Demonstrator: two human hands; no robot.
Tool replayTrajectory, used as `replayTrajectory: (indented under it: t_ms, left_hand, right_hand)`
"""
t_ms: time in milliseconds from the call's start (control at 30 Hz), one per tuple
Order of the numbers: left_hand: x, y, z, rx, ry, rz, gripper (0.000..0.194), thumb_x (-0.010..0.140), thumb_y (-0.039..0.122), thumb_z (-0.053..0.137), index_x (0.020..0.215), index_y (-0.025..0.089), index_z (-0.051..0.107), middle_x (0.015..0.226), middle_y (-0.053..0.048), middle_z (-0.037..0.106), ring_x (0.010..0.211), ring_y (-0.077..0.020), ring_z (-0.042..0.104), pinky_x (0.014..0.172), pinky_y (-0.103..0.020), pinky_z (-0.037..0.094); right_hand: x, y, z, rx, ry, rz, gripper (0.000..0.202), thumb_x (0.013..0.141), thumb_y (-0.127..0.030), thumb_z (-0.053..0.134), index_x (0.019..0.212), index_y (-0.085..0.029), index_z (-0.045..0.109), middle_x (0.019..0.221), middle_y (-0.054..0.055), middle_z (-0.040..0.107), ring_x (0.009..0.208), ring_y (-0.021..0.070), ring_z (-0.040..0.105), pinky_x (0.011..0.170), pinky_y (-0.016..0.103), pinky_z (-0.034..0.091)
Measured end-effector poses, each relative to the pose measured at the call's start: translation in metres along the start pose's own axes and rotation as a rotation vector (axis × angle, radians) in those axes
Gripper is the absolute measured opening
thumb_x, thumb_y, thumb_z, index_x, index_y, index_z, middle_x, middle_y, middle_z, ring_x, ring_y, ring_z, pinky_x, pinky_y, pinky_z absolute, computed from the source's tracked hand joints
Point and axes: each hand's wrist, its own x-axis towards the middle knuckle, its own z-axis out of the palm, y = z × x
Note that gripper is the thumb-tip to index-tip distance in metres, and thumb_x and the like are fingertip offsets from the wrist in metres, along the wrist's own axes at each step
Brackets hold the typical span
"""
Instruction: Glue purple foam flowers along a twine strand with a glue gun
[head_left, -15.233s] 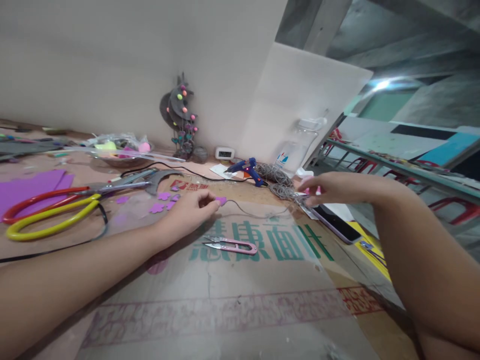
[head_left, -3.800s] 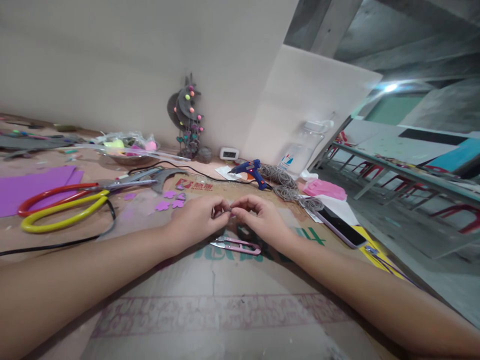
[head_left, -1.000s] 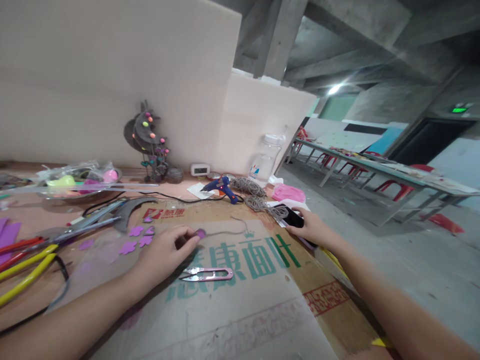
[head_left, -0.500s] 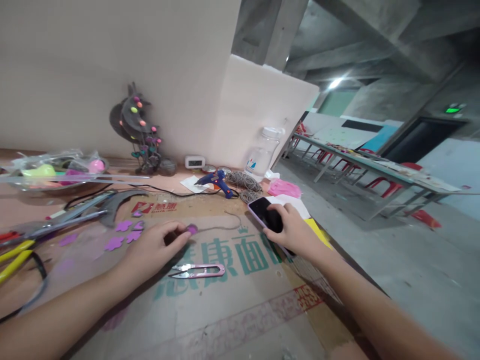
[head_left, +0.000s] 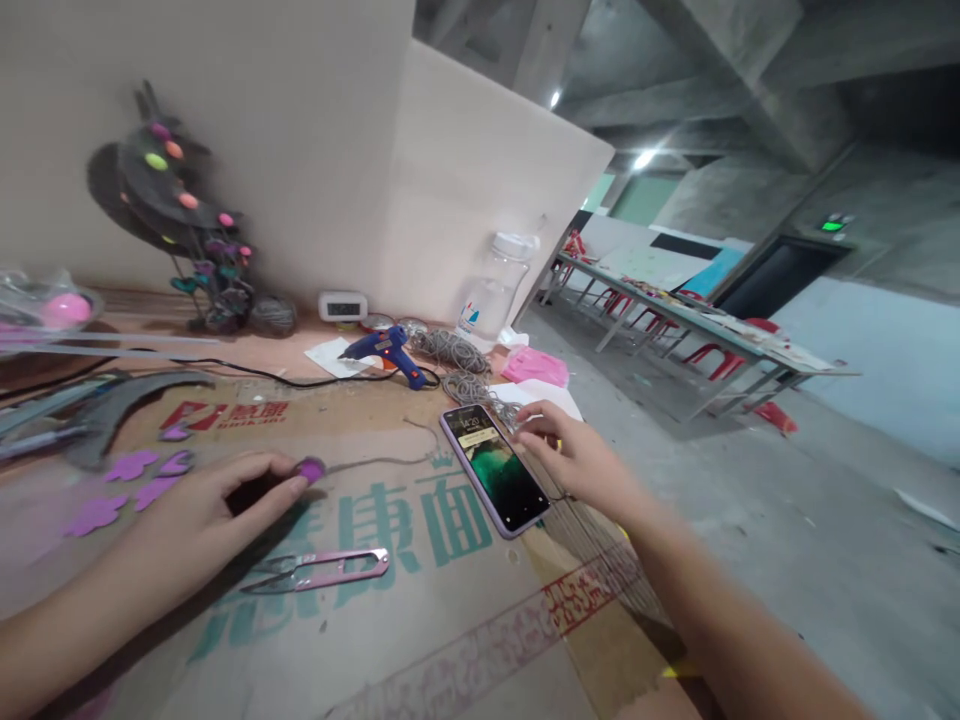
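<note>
Some cardboard [head_left: 442,610], grey room [head_left: 637,440] beyond; left hand [head_left: 214,515] pinches purple piece [head_left: 311,469], right hand [head_left: 581,455] unclenched.

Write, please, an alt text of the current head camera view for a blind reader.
A person's left hand pinches a small purple piece with a thin grey cord trailing from it, while the right hand is beside a lit phone. Pink-handled snips lie near the left hand; a blue glue gun lies farther back.
</note>
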Motion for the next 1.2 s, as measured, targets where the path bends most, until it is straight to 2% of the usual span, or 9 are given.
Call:
replayTrajectory:
  t_ms: [100,233,333,433,500,600,767,1000,1200]
  left_hand:
    - [-0.001,-0.001,-0.001,0.004,-0.036,-0.051,0.032,0.077,0.058,0.048,0.085,0.031,0.062,0.096,0.008,0.068,0.096,-0.0241,0.058,0.080,-0.030,0.043]
    - [-0.001,-0.004,0.001,0.009,-0.025,-0.110,0.032,0.074,0.062,0.049,0.084,0.034,0.063,0.093,0.010,0.069,0.093,-0.0247,0.058,0.082,-0.034,0.042]
    - [-0.001,-0.003,0.003,-0.009,0.003,-0.100,0.032,0.073,0.062,0.049,0.082,0.034,0.063,0.091,0.011,0.069,0.092,-0.0248,0.058,0.081,-0.034,0.042]
    - [-0.001,-0.002,0.003,-0.003,-0.011,-0.089,0.031,0.075,0.060,0.049,0.083,0.034,0.063,0.093,0.012,0.069,0.092,-0.0229,0.059,0.082,-0.032,0.043]
    - [0.000,-0.004,0.003,0.002,-0.017,-0.081,0.032,0.076,0.060,0.047,0.083,0.033,0.063,0.093,0.011,0.069,0.092,-0.0216,0.060,0.082,-0.030,0.044]
    - [0.002,-0.011,0.005,0.023,0.002,-0.048,0.037,0.074,0.063,0.047,0.082,0.032,0.064,0.093,0.009,0.069,0.090,-0.0204,0.061,0.077,-0.025,0.047]
    - [0.004,-0.014,0.004,0.077,-0.026,-0.035,0.038,0.075,0.062,0.046,0.087,0.032,0.066,0.096,0.007,0.069,0.086,-0.0182,0.063,0.072,-0.022,0.048]
    - [0.004,0.002,-0.001,0.031,0.007,0.009,0.042,0.073,0.062,0.044,0.081,0.029,0.068,0.091,0.003,0.071,0.082,-0.0207,0.065,0.072,-0.025,0.050]
    - [0.005,0.003,-0.002,0.023,-0.015,-0.009,0.041,0.073,0.061,0.046,0.081,0.028,0.068,0.090,0.003,0.071,0.082,-0.0205,0.065,0.072,-0.025,0.050]
  right_hand:
    - [0.000,0.004,-0.009,0.183,-0.171,-0.068,0.019,0.090,-0.025,0.036,0.088,-0.020,0.054,0.072,0.000,0.068,0.066,0.0139,0.058,0.063,0.026,0.041]
    - [0.001,0.011,-0.005,0.291,-0.344,-0.069,0.022,0.088,-0.020,0.034,0.083,-0.019,0.055,0.072,0.000,0.069,0.061,0.0122,0.056,0.059,0.024,0.042]
    - [0.006,0.012,-0.002,0.254,-0.274,-0.093,0.023,0.088,-0.020,0.035,0.086,-0.019,0.058,0.080,0.001,0.070,0.072,0.0132,0.059,0.067,0.026,0.043]
    - [0.009,0.010,-0.002,0.119,-0.051,-0.093,0.023,0.089,-0.025,0.036,0.096,-0.020,0.058,0.095,0.003,0.066,0.089,0.0160,0.059,0.080,0.030,0.042]
    - [0.008,0.008,-0.003,0.026,0.041,-0.023,0.024,0.090,-0.033,0.038,0.102,-0.021,0.055,0.093,0.003,0.065,0.083,0.0170,0.059,0.076,0.031,0.044]
    - [0.001,0.005,-0.003,-0.034,-0.003,0.096,0.038,0.087,-0.046,0.043,0.116,-0.022,0.045,0.084,0.004,0.064,0.072,0.0178,0.061,0.066,0.031,0.046]
    - [-0.013,-0.007,0.000,-0.162,-0.131,0.080,0.071,0.076,-0.056,0.055,0.133,-0.023,0.029,0.120,0.013,0.054,0.104,0.0269,0.058,0.080,0.040,0.047]
    - [-0.019,-0.023,0.010,-0.315,-0.116,-0.050,0.080,0.074,-0.061,0.055,0.138,-0.025,0.025,0.140,0.011,0.036,0.125,0.0290,0.041,0.099,0.045,0.039]
    - [-0.027,-0.025,0.021,-0.359,-0.116,-0.063,0.091,0.070,-0.064,0.057,0.142,-0.024,0.021,0.148,0.013,0.022,0.126,0.0324,0.039,0.096,0.047,0.041]
